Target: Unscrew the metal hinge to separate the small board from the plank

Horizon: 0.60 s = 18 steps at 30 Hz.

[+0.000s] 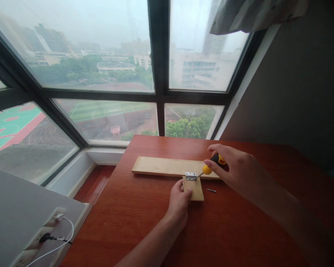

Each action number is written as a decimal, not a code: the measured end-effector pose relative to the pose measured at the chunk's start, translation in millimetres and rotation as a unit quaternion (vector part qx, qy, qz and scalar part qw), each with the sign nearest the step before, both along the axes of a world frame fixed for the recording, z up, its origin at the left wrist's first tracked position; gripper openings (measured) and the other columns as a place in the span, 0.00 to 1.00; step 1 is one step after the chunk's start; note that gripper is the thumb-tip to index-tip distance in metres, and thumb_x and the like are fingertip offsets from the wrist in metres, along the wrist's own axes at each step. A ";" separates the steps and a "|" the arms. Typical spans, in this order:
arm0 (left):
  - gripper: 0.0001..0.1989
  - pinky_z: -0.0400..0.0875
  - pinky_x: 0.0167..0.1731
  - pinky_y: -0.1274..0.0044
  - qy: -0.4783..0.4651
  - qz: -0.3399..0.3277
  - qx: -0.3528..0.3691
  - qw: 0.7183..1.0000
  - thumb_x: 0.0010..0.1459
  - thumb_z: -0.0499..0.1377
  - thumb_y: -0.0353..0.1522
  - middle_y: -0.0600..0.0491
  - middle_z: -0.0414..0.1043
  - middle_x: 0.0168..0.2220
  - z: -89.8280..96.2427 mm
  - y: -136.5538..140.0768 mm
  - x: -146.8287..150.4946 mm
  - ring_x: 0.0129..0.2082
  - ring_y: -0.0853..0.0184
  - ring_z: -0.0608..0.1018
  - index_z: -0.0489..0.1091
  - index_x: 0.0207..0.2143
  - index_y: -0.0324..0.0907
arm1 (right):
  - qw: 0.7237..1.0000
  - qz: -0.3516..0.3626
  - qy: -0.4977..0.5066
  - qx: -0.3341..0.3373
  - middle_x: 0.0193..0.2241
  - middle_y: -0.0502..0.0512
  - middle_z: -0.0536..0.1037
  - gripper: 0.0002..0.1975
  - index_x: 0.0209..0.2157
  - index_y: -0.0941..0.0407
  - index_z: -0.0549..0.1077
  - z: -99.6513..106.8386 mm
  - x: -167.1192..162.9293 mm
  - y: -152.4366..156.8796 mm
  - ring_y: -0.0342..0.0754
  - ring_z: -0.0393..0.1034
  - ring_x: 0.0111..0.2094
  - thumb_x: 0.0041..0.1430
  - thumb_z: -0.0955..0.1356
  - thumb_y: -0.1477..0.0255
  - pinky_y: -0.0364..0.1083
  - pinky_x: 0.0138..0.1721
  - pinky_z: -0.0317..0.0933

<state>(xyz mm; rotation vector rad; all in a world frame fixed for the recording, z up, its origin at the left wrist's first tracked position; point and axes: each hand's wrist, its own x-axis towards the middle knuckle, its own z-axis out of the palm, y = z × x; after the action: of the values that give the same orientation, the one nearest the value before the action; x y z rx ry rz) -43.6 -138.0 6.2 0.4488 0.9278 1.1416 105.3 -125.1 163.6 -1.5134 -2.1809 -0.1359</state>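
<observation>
My left hand (179,202) grips a small wooden board (194,191) by its left side, thumb on the front face. A silver metal hinge (190,176) sits along the board's top edge. My right hand (235,167) is closed around the yellow and black handle of a screwdriver (207,169). The shaft slants down to the left, and its tip meets the hinge near its lower right hole. Whether a screw is under the tip is too small to tell. Behind the hinge lies a long wooden plank (161,166), flat on the table. A small metal screw (211,190) lies right of the board.
The reddish-brown table (122,222) reaches up to large windows with dark frames (160,74). At lower left, a low wall holds power sockets (36,237) with a white cable (72,226) and a black plug (46,237). Fabric (256,15) hangs at upper right.
</observation>
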 end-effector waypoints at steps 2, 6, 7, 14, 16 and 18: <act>0.20 0.68 0.30 0.79 -0.002 -0.001 0.000 1.000 0.37 0.64 0.26 0.48 0.76 0.32 -1.1 0.4 -0.2 0.29 0.67 0.75 0.73 0.38 0.36 | 1.000 0.001 0.003 -0.005 0.41 0.55 0.79 0.12 0.45 0.54 0.70 0.1 0.8 -0.1 0.51 0.75 0.37 0.60 0.64 0.68 0.47 0.34 0.66; 0.20 0.68 0.31 0.78 -0.008 -0.002 -0.009 1.000 0.37 0.64 0.25 0.48 0.77 0.32 -1.0 0.7 -0.3 0.29 0.67 0.75 0.73 0.38 0.36 | 0.999 0.012 0.004 -0.030 0.44 0.54 0.77 0.16 0.47 0.53 0.68 4.9 2.0 -5.4 0.50 0.75 0.36 0.55 0.65 0.72 0.48 0.36 0.66; 0.20 0.69 0.31 0.78 -0.009 -0.003 -0.011 1.000 0.37 0.64 0.25 0.48 0.77 0.32 -0.3 0.7 -0.3 0.29 0.67 0.75 0.73 0.38 0.36 | 0.999 0.016 0.003 -0.036 0.45 0.54 0.77 0.16 0.47 0.52 0.68 6.1 2.1 -6.7 0.50 0.74 0.37 0.55 0.65 0.72 0.48 0.36 0.66; 0.21 0.69 0.31 0.78 -0.018 -0.006 -0.016 1.000 0.37 0.64 0.25 0.48 0.77 0.32 4.4 0.1 -1.1 0.30 0.65 0.77 0.72 0.38 0.36 | 0.999 0.011 -0.003 -0.030 0.39 0.52 0.78 0.09 0.41 0.52 0.70 6.8 1.9 -6.4 0.50 0.74 0.35 0.62 0.63 0.66 0.48 0.34 0.64; 0.21 0.69 0.31 0.78 -0.021 -0.007 -0.018 1.000 0.37 0.64 0.24 0.48 0.77 0.32 4.5 0.0 -1.6 0.30 0.65 0.77 0.72 0.39 0.36 | 0.999 0.035 0.008 -0.026 0.41 0.53 0.77 0.10 0.44 0.53 0.68 8.0 1.5 -7.0 0.50 0.73 0.39 0.60 0.63 0.71 0.48 0.38 0.65; 0.22 0.69 0.31 0.78 -0.025 -0.009 -0.019 0.999 0.37 0.64 0.24 0.48 0.77 0.32 4.5 0.0 -1.9 0.31 0.65 0.77 0.72 0.39 0.36 | 0.998 0.057 0.019 -0.029 0.44 0.55 0.76 0.15 0.47 0.54 0.66 9.6 1.1 -8.4 0.49 0.72 0.42 0.57 0.63 0.75 0.47 0.41 0.65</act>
<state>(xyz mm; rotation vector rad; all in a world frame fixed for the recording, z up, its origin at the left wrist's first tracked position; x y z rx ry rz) -45.5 -138.0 10.7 0.3960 0.8992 1.1131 106.4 -133.5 173.2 -1.4067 -2.2521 -0.0077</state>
